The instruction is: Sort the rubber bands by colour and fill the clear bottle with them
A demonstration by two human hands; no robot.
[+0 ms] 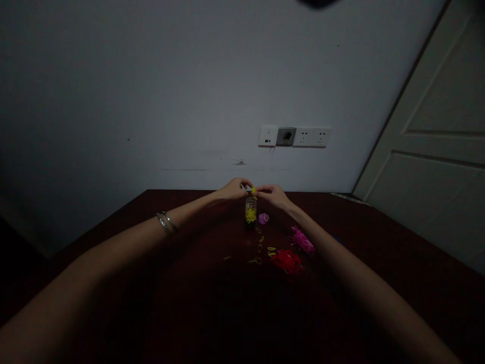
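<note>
My left hand (235, 189) is closed around a small pale tool (246, 189), perhaps tweezers; its exact kind is too small to tell. Yellow rubber bands (253, 190) are bunched at the tool's tip, just above a clear jar (250, 210). The fingertips of my right hand (276, 194) pinch these bands from the other side. The jar stands upright, open at the top, with more yellow bands inside. A purple cap (263, 218) lies right beside it.
Several loose yellow bands (259, 248) lie in front of the jar on the dark table (197, 303). A red pile of bands (287, 261) and a pink bundle (302, 240) lie near my right forearm. Behind the table is a wall with sockets (311, 136).
</note>
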